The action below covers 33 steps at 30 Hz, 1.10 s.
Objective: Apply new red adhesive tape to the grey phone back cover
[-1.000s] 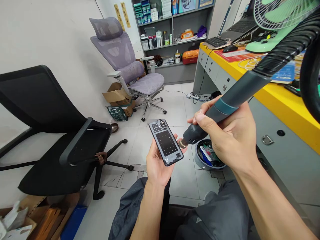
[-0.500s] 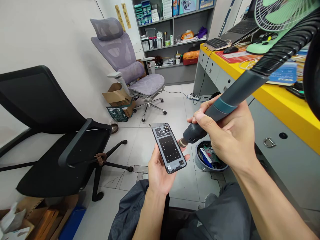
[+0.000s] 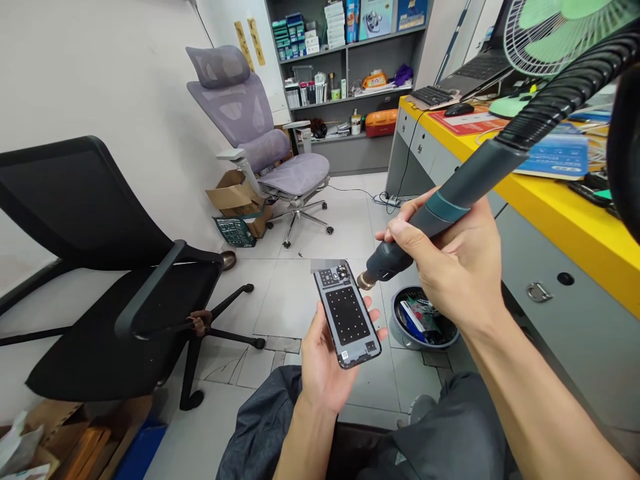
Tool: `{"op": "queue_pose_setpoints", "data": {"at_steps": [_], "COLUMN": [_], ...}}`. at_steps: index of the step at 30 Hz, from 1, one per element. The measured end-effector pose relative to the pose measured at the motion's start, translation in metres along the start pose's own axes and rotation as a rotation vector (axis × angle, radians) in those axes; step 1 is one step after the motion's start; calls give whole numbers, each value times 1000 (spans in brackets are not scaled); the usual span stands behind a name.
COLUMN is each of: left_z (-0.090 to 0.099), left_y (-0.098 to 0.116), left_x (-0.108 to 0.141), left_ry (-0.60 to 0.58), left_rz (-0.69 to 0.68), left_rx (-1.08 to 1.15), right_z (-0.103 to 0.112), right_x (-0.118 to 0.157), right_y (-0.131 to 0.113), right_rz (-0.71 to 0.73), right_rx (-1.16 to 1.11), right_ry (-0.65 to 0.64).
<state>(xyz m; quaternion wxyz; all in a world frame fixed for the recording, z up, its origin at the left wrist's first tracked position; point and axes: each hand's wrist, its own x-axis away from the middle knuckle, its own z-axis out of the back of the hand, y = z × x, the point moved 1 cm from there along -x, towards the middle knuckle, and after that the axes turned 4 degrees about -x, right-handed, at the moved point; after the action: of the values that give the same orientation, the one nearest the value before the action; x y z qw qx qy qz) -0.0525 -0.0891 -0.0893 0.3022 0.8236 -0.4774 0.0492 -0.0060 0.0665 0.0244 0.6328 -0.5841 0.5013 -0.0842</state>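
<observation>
A dark phone back panel [image 3: 347, 315] with dotted black and grey areas rests in my left hand [image 3: 323, 367], whose fingers curl round its edges above my lap. My right hand [image 3: 450, 260] is wrapped round the dark grey handle of a hot air gun [image 3: 465, 180] with a teal ring. The metal nozzle [image 3: 366, 281] points down and left, close beside the panel's upper right edge. A ribbed black hose [image 3: 565, 87] runs from the handle to the upper right.
A bin [image 3: 420, 317] with scraps stands on the floor below my right hand. The yellow-topped desk [image 3: 600, 220] is at the right, with a green fan [image 3: 560, 33]. A black chair [image 3: 100, 327] stands left, a purple chair [image 3: 295, 173] further back.
My left hand and the panel have shifted down and slightly right, so the nozzle is now nearer the panel's top. The right hand has barely moved.
</observation>
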Motion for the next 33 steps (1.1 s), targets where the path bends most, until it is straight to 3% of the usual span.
{"op": "queue_pose_setpoints", "data": {"at_steps": [19, 33], "left_z": [7, -4], "left_y": [-18, -31], "left_x": [8, 1], "left_ry": [-30, -59], "left_rz": [86, 133], "left_rx": [5, -60], "right_z": [-2, -11], "right_x": [-18, -16], "right_y": [8, 11], "right_rz": [5, 53], "right_rx": [15, 38], "right_ry": [16, 6]}}
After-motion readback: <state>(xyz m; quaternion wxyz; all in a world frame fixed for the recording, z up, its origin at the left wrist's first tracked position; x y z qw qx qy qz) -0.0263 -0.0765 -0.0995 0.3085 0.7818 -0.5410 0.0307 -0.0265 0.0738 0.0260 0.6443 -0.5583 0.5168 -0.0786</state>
